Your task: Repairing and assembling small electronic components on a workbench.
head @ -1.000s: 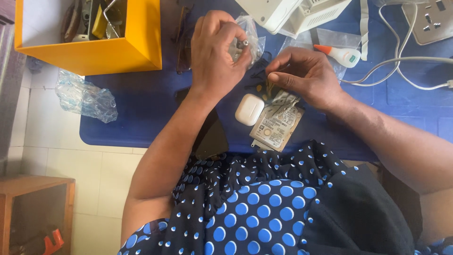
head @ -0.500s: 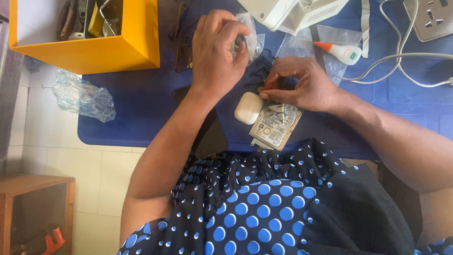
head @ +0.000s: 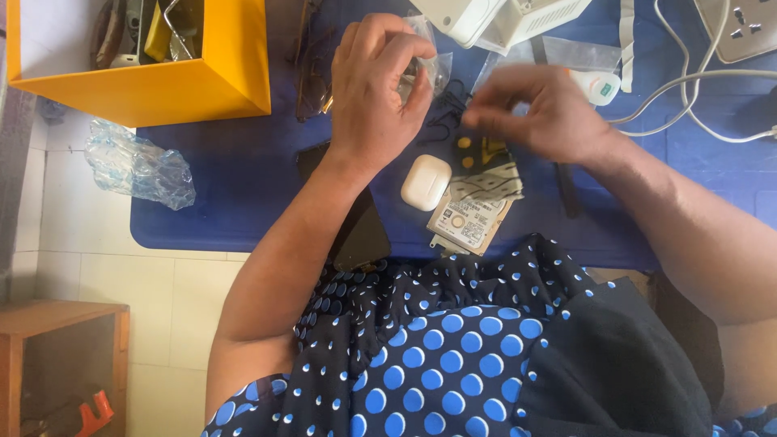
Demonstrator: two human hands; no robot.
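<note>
Right hand (head: 542, 109) has lifted off the hard drive (head: 472, 217) and now blurs above it.
From the head view: left hand (head: 376, 89), up and left of the drive, pinches a clear plastic bag (head: 427, 69) with curled fingers. Right hand's fingers are bunched; its hold I cannot tell. White earbud case (head: 426, 182) sits just left of the drive.

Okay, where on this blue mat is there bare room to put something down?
Bare mat lies between the yellow box, the crumpled clear bag and the left hand. Another patch lies right, below the white cable. Crowded mid-mat: white case, hard drive, right hand.
</note>
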